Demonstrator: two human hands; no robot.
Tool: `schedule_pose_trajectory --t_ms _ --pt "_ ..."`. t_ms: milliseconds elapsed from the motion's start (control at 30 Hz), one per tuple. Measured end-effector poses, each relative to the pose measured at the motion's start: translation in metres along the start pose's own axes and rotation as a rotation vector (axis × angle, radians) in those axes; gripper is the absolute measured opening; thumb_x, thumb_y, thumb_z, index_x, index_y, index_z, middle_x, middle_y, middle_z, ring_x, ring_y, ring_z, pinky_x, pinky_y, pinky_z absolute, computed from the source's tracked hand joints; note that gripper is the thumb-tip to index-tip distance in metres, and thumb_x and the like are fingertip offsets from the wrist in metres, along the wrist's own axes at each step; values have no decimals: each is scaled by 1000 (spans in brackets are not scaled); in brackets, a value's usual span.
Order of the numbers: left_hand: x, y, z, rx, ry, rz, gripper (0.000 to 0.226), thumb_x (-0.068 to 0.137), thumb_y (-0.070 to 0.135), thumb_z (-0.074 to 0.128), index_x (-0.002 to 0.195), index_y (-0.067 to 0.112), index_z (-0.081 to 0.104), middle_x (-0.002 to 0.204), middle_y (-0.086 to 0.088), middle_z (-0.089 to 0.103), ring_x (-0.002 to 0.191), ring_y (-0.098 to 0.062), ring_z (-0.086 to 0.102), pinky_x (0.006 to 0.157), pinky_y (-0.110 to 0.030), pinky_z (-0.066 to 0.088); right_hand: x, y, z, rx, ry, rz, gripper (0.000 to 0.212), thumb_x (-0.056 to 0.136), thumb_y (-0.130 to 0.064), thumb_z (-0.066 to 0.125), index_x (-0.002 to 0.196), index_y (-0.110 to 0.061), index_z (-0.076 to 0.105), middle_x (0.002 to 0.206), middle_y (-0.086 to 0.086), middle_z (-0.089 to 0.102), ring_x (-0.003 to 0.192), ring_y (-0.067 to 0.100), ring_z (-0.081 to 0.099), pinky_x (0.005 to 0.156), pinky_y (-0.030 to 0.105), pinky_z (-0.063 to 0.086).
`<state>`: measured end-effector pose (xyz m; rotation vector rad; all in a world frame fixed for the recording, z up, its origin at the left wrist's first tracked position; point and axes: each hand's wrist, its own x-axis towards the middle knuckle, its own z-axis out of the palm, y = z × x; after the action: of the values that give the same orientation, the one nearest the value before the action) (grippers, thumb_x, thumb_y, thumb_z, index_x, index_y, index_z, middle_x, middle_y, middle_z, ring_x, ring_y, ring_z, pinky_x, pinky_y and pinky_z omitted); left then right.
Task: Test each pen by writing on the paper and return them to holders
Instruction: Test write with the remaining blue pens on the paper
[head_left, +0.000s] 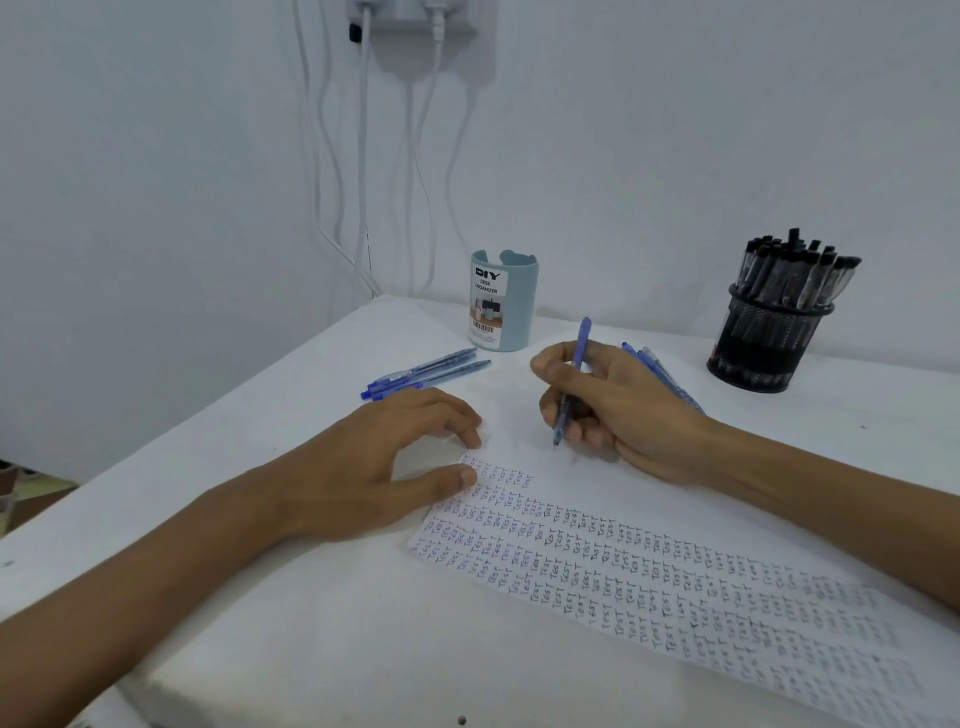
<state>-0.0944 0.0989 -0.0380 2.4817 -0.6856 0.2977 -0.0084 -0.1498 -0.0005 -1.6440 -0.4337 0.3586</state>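
Observation:
My right hand (613, 405) grips a blue pen (581, 343) in a writing hold, tip down at the bare upper part of the paper (675, 587). Rows of the word "TEST" fill the sheet below. My left hand (384, 457) rests on the paper's left end, fingertips and thumb pressing it flat. Several blue pens (426, 371) lie loose on the table left of a light blue holder (503, 301). More blue pens (660, 371) lie behind my right hand. A black mesh holder (763, 338) at the right is full of black pens.
The white table (322, 623) meets a white wall at the back, and its left edge drops off to the floor. White cables (363, 182) hang down the wall from a socket to behind the table's far corner.

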Motion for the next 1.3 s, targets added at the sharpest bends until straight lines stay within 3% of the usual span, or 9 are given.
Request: schedule_pose_trajectory --t_ms 133,267,367,533,667,767,933,1167,1300 --pt "1 0 1 10 43 49 31 97 51 57 117 30 68 131 20 62 130 -7 56 107 -24 43 17 -7 -13 51 178 88 35 107 -42 41 93 -12 53 64 14 69 57 27 54 57 32 41" --pt "1 -2 3 -2 55 55 30 97 50 58 117 29 68 130 20 63 129 -8 56 107 -24 43 31 -8 -32 -80 242 62 33 108 -28 38 88 -7 53 57 13 67 41 22 49 38 23 36" --pt "1 -4 3 -8 48 52 29 97 50 59 118 32 67 131 20 62 130 -10 56 108 -28 44 39 -12 -49 -426 177 64 43 109 -28 34 98 1 63 57 9 67 38 18 48 37 21 36" --pt "1 -6 3 -22 45 54 25 96 44 64 118 33 66 131 19 62 132 -11 56 108 -30 44 46 -19 -59 -1079 104 71 41 99 -34 58 93 4 69 64 11 70 40 13 53 47 17 44" --pt "0 -5 2 -27 43 55 27 95 47 62 118 33 66 131 19 62 132 -11 55 108 -29 44 46 -13 -47 -1409 194 -5 43 97 -42 57 116 -3 56 105 13 63 89 28 60 75 35 48" --pt "0 -5 2 -24 42 58 28 95 46 62 118 32 67 131 19 62 131 -10 55 108 -27 43 44 -16 -38 -1613 202 -12 38 102 -43 49 114 -7 56 110 12 57 90 28 51 74 33 42" --pt "0 -3 1 -9 45 58 27 94 46 64 118 34 66 131 20 61 131 -9 55 109 -30 44 46 -21 -17 -1666 186 -200 35 101 -41 51 117 -11 58 112 10 60 96 29 57 74 34 43" --pt "-2 2 -2 12 43 17 43 83 66 72 115 38 67 133 25 60 132 -4 54 110 -32 44 74 -6 24 -1463 -151 -720 30 103 -25 54 131 -18 62 131 1 58 120 22 54 86 37 51" --pt "-3 3 -2 21 42 8 49 77 73 73 113 40 68 132 27 60 131 -3 53 111 -33 44 86 0 27 -1509 -213 -850 32 106 -31 49 132 -17 62 125 1 64 114 22 55 83 36 51"
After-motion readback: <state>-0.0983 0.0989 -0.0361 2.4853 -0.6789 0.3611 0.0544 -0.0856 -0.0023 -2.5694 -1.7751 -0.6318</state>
